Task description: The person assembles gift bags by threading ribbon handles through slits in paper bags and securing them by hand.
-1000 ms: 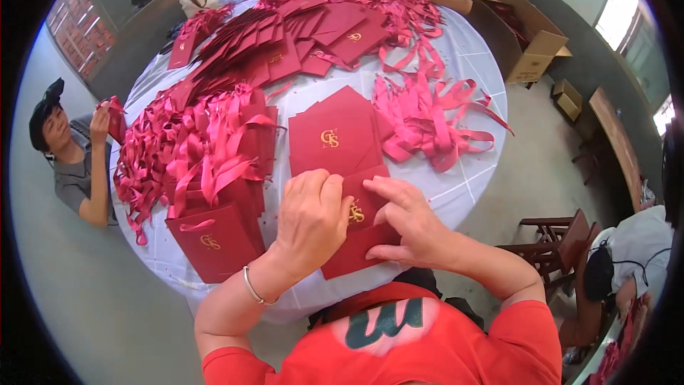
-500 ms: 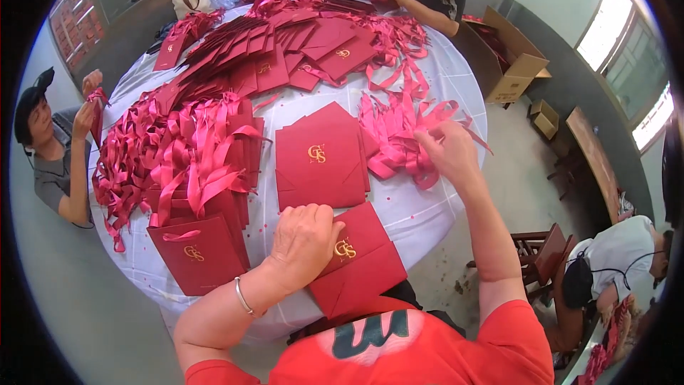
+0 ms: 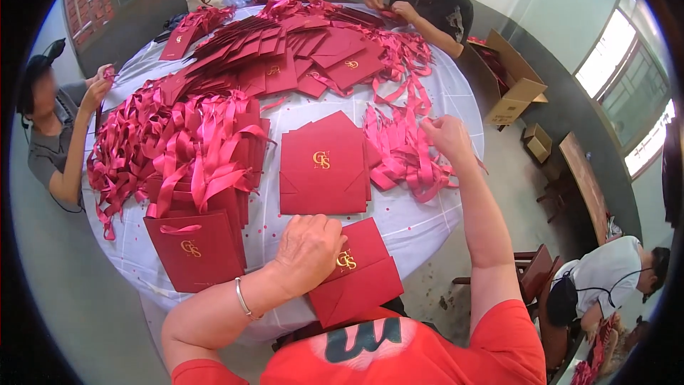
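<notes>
My left hand [image 3: 308,251] has its fingers curled over the upper left edge of a flat red paper bag [image 3: 360,292] with a gold emblem, at the table's near edge. A silver bangle is on that wrist. Farther out, my right hand [image 3: 449,141] is at the right side of a heap of loose pink ribbons [image 3: 402,146], its fingertips pinched together on ribbon; the exact grip is small in the view. Between the hands and the far pile lies a stack of flat red bags [image 3: 324,171].
Bags with ribbon handles [image 3: 192,253] stand in a row at left. A big pile of red bags [image 3: 285,57] covers the table's far side. Two people work across the table. A cardboard box [image 3: 502,82] and a wooden chair [image 3: 534,271] are at right; another person sits there.
My right hand has shifted slightly and its fingers are drawn closer together at the ribbons. My left hand stays on the bag. The view has tilted slightly.
</notes>
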The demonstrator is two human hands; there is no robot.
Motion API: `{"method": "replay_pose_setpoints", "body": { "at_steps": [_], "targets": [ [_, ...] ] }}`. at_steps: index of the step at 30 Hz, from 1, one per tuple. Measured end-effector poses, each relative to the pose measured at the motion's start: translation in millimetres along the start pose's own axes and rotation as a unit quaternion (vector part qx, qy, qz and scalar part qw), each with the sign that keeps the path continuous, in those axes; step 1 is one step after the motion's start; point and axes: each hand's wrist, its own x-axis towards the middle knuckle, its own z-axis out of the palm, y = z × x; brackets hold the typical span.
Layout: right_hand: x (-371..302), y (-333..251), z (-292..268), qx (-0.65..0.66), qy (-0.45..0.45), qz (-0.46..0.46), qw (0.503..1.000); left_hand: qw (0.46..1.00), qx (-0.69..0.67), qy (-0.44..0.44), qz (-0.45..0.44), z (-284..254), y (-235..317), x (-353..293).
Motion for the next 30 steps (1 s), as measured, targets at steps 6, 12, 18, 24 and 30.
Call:
{"method": "replay_pose_setpoints", "body": {
  "at_steps": [6, 12, 18, 24, 30],
  "targets": [
    [26, 11, 23, -0.022, -0.051, -0.009, 0.998, 1.0, -0.006, 0.0, 0.001, -1, 0, -1],
    [-27, -19, -24, 0.494, -0.124, -0.049, 0.859, 1.0, -0.018, 0.001, 0.002, -2, 0, 0],
    [-114, -63, -26, 0.46, -0.272, -0.19, 0.823, 0.999, -0.029, 0.004, -0.021, -8, 0, -1],
    [-175, -63, -17, 0.336, -0.218, -0.377, 0.835, 0.986, -0.144, -0.036, -0.07, -11, 13, 13],
    [-190, -68, -2, 0.324, -0.221, -0.404, 0.826, 0.939, -0.303, 0.037, -0.156, -9, 4, 9]
  ]
}}
